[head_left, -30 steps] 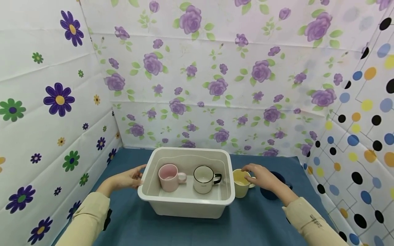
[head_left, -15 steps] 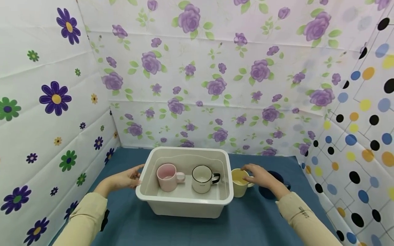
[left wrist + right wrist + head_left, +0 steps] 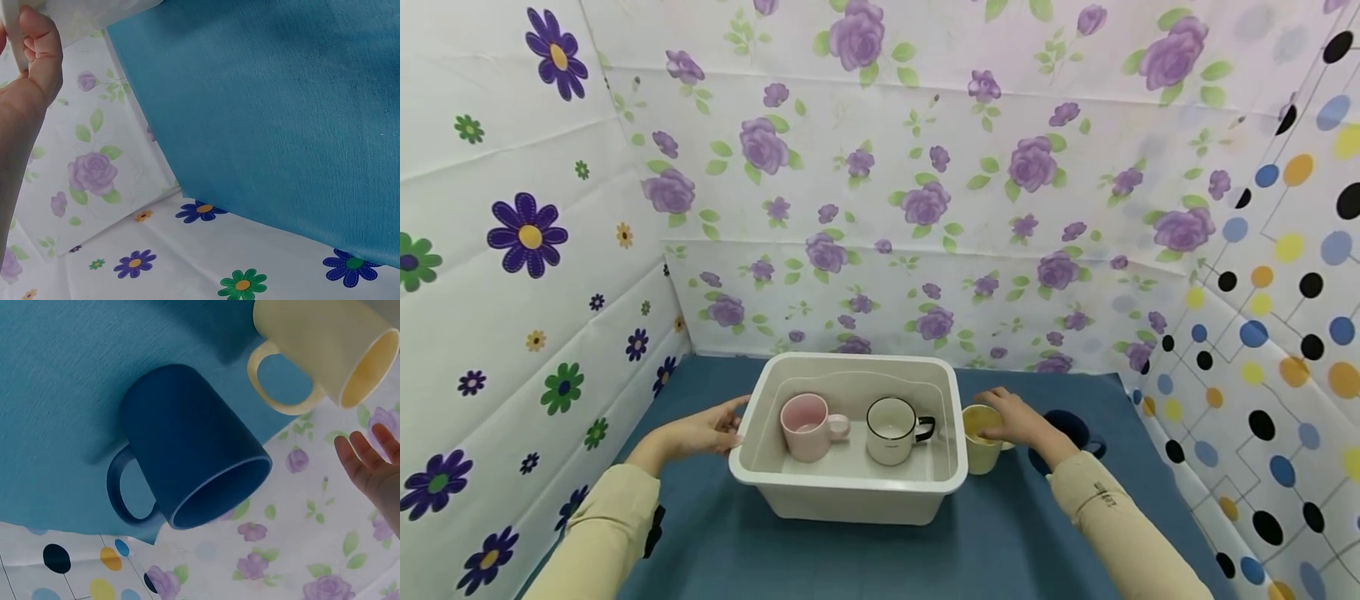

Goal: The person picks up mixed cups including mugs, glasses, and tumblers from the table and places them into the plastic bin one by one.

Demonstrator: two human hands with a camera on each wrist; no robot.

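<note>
At its left end, a white plastic bin [image 3: 850,483] is held by my left hand [image 3: 703,428], the thumb and fingers around the rim. Inside the bin stand a pink mug [image 3: 803,440] and a white mug [image 3: 889,448] with black rim and handle. Just right of the bin is a pale yellow mug [image 3: 982,460], upright on the table. My right hand [image 3: 1021,421] hovers over that mug's opening with its fingers spread, seen apart from the rim in the right wrist view. A dark blue mug [image 3: 187,437] stands partly behind my right wrist in the head view.
A blue cloth [image 3: 715,533] covers the table. Flower-print sheeting [image 3: 925,275] rises behind it and on the left side, and a dotted sheet [image 3: 1262,400] hangs on the right.
My right hand has shifted over the yellow mug, its thumb now lower across the opening. My left hand keeps its hold on the bin. The head view has moved slightly.
</note>
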